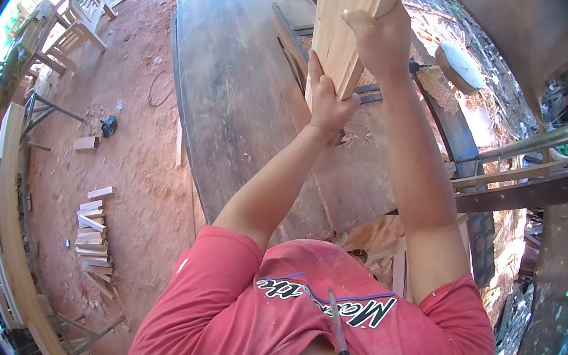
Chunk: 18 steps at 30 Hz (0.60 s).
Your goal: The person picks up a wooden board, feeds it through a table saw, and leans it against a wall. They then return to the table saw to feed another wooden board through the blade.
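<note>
Both my hands hold a pale wooden board (341, 32) near the top centre, over a large worn table (241, 66). My left hand (330, 105) wraps round the board's near end, with its fingers along the left side. Higher up, my right hand (382, 40) grips the board's right side, its thumb lying across the face. The board's far end runs out of view at the top. Below it, a dark slot (292, 54) with metal parts shows in the tabletop, and wood shavings (359, 138) lie on the surface.
Short wood pieces (92, 239) lie in a row on the reddish dirt floor (142, 181) at the left. Long boards (13, 244) rest at the far left, below wooden chairs (78, 32). Metal rails (543, 149) stand at the right. A pen (342, 341) hangs at my shirt.
</note>
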Each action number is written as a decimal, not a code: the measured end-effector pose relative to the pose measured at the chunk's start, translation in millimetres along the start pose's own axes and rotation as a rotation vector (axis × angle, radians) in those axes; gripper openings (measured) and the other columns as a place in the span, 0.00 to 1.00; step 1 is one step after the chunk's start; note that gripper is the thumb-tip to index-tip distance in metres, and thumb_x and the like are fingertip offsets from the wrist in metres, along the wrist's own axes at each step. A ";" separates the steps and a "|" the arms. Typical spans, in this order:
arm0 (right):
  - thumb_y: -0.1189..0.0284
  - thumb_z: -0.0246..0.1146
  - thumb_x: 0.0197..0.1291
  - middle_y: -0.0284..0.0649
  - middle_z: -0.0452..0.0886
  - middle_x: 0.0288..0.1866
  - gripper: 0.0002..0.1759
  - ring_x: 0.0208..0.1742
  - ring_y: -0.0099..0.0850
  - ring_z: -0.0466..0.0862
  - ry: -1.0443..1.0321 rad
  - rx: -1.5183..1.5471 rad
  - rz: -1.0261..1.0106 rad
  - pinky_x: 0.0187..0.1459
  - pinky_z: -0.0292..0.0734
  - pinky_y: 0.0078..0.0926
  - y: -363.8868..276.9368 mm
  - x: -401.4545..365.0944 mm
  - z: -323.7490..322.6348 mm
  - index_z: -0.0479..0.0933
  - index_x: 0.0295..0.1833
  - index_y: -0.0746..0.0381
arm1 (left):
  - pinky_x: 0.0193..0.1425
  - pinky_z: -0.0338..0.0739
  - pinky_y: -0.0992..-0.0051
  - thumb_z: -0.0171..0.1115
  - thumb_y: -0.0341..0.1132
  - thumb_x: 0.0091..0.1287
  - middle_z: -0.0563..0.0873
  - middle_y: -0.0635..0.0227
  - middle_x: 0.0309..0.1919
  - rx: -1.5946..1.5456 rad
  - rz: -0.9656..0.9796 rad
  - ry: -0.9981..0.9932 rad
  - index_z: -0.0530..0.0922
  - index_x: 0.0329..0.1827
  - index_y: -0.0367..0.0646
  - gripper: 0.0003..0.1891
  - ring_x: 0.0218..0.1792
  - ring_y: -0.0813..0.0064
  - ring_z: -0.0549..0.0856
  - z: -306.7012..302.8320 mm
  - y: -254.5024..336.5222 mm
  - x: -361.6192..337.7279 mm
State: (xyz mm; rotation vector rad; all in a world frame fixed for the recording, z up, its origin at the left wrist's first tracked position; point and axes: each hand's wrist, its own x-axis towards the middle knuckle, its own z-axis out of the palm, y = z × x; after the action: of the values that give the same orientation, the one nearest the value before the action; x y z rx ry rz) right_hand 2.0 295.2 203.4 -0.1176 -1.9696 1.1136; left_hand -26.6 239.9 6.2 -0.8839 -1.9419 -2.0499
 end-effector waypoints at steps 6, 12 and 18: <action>0.80 0.56 0.50 0.46 0.85 0.46 0.23 0.50 0.36 0.86 -0.009 0.169 -0.134 0.53 0.81 0.33 -9.7 6.9 3.7 0.77 0.55 0.69 | 0.79 0.57 0.56 0.69 0.36 0.44 0.47 0.33 0.80 0.063 0.011 -0.023 0.69 0.59 0.17 0.40 0.77 0.34 0.58 -1.8 -5.5 6.4; 0.81 0.55 0.49 0.46 0.86 0.45 0.23 0.49 0.36 0.87 0.030 0.147 -0.144 0.52 0.81 0.32 -5.8 6.4 6.3 0.77 0.55 0.69 | 0.78 0.59 0.56 0.70 0.37 0.43 0.48 0.32 0.80 0.102 0.049 0.001 0.70 0.60 0.18 0.41 0.76 0.34 0.59 -1.1 -10.0 6.4; 0.82 0.54 0.49 0.45 0.86 0.46 0.24 0.49 0.35 0.86 0.049 0.129 -0.088 0.52 0.81 0.31 -4.0 11.8 14.2 0.77 0.56 0.70 | 0.79 0.57 0.56 0.68 0.36 0.44 0.48 0.32 0.80 0.054 0.025 0.018 0.67 0.65 0.16 0.44 0.76 0.34 0.59 -0.1 -12.9 15.6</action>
State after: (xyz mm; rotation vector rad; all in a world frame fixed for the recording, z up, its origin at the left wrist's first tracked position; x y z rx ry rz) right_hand -14.4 288.7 210.3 0.0100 -1.8364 1.1664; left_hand -45.8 245.6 3.5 -0.8700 -1.9576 -1.9746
